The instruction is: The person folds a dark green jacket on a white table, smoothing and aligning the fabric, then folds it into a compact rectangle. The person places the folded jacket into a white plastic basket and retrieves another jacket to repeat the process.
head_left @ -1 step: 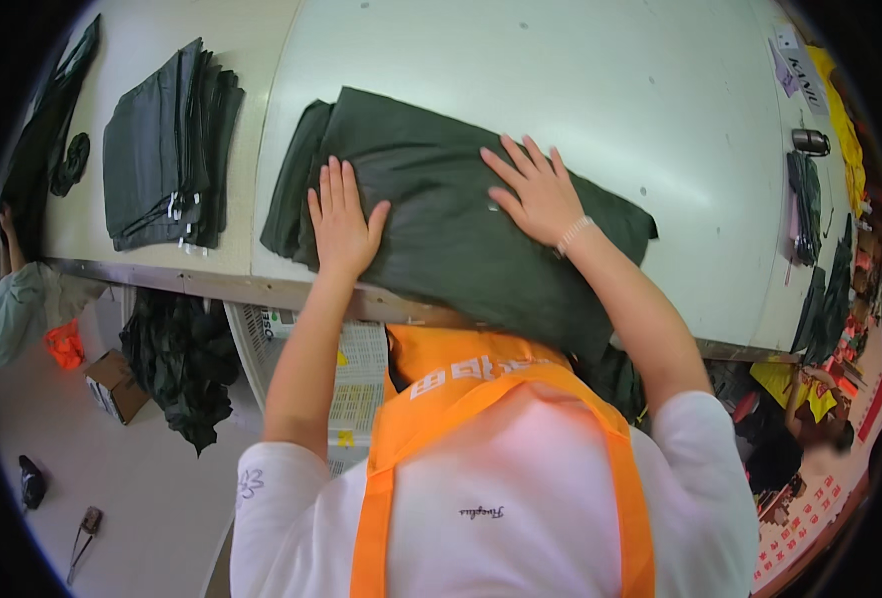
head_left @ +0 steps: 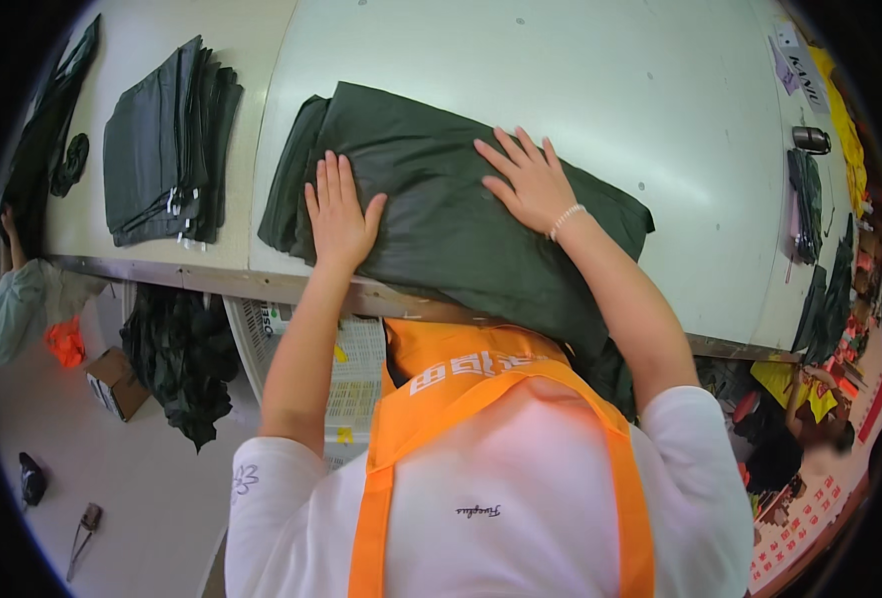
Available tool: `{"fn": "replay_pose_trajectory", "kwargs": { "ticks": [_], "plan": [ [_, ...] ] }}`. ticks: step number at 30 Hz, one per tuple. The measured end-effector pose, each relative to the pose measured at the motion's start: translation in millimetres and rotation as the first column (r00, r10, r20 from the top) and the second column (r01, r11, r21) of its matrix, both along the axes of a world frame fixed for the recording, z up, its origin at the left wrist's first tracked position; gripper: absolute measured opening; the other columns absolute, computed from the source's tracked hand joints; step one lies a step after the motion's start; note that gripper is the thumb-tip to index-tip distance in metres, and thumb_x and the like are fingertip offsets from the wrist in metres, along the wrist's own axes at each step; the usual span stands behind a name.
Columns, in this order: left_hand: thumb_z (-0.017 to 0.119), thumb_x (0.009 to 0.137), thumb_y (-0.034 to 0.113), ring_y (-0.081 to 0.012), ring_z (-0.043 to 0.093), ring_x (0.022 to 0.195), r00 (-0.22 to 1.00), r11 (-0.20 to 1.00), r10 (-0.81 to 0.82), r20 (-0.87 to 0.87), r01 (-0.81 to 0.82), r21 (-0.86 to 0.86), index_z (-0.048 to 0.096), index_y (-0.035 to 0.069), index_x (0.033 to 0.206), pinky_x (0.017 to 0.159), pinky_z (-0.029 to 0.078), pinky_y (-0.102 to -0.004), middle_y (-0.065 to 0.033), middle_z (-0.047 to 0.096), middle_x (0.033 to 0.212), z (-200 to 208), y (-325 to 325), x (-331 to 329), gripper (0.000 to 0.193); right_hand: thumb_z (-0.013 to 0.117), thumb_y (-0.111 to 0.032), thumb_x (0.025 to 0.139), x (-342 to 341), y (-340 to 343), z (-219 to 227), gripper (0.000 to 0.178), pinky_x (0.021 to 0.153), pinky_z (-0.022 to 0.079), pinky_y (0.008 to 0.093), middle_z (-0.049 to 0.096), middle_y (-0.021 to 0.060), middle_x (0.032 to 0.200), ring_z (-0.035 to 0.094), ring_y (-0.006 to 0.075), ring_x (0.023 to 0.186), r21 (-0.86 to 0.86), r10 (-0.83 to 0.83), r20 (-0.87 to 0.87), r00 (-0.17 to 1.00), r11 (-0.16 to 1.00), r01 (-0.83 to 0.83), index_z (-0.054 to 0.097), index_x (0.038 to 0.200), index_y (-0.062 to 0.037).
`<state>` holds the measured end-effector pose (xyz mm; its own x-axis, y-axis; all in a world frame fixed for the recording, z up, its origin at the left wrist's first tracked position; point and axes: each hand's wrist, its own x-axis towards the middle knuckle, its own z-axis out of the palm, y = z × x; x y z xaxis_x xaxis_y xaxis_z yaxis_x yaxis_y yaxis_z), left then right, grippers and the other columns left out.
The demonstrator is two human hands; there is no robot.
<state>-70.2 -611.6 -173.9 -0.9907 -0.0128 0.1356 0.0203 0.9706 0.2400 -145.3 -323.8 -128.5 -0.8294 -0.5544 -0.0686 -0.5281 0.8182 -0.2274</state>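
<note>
Co-worker: a sleeved arm (head_left: 17, 304) at the far-left end, the hand (head_left: 8, 227) by a dark length of cloth.
Pile: folded dark green pieces (head_left: 147, 149) with white tags, on the left of the desk (head_left: 700, 110).
Under the edge: a box (head_left: 118, 384) on the floor, then a bunch of dark fabric (head_left: 180, 349) hanging below the desk.
Left hand: palm down (head_left: 343, 224) on the cloth's left part, fingers side by side, thumb apart, gripping nothing.
Crate: pale, slatted (head_left: 359, 371), below the near edge.
Cloth: dark green, folded (head_left: 431, 199), mid-desk, its near side drooping over the edge toward the orange apron (head_left: 501, 384).
Right hand: laid flat (head_left: 536, 194) on the cloth's far right part, fingers spread, a pale bracelet (head_left: 566, 220) on the wrist.
Far right: a dark canister (head_left: 811, 141) on the desk.
</note>
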Motion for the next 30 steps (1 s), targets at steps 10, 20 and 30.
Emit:
{"fn": "replay_pose_trajectory", "kwargs": {
  "ticks": [10,20,30],
  "plan": [
    [0.050,0.089,0.048,-0.0320,0.021,0.139,0.999,0.997,0.023,-0.041,-0.026,-0.075,0.024,-0.001,0.143,0.111,0.016,-0.0509,-0.0187,0.022,0.150,-11,-1,4,0.078,0.064,-0.032,0.087,138,144,28,0.085,0.100,0.035,0.0373,0.048,0.0243,0.127,0.045,0.0288,0.120,-0.428,-0.677,0.540,0.500,0.291,0.856,0.011,0.146,0.0003],
    [0.064,0.083,0.022,-0.0338,0.033,0.133,0.984,0.979,-0.177,-0.031,0.179,0.095,0.037,0.000,0.136,0.109,0.025,-0.0454,-0.0202,0.037,0.142,103,110,-13,0.063,0.068,-0.022,0.086,150,163,-32,0.087,0.102,0.035,0.0330,0.037,0.0222,0.138,0.044,0.0273,0.122,-0.591,-0.467,0.648,0.602,0.190,0.784,0.009,0.147,-0.0035],
    [0.053,0.082,0.061,-0.0313,0.015,0.140,0.991,0.978,-0.127,0.045,0.117,0.170,0.031,0.021,0.145,0.110,0.012,-0.0557,-0.0102,0.018,0.153,45,193,23,0.078,0.063,-0.027,0.088,147,162,-7,0.085,0.106,0.031,0.0352,0.030,0.0216,0.147,0.038,0.0328,0.131,-0.559,-0.470,0.469,0.748,0.498,0.663,0.006,0.148,-0.0076]
  ]
}}
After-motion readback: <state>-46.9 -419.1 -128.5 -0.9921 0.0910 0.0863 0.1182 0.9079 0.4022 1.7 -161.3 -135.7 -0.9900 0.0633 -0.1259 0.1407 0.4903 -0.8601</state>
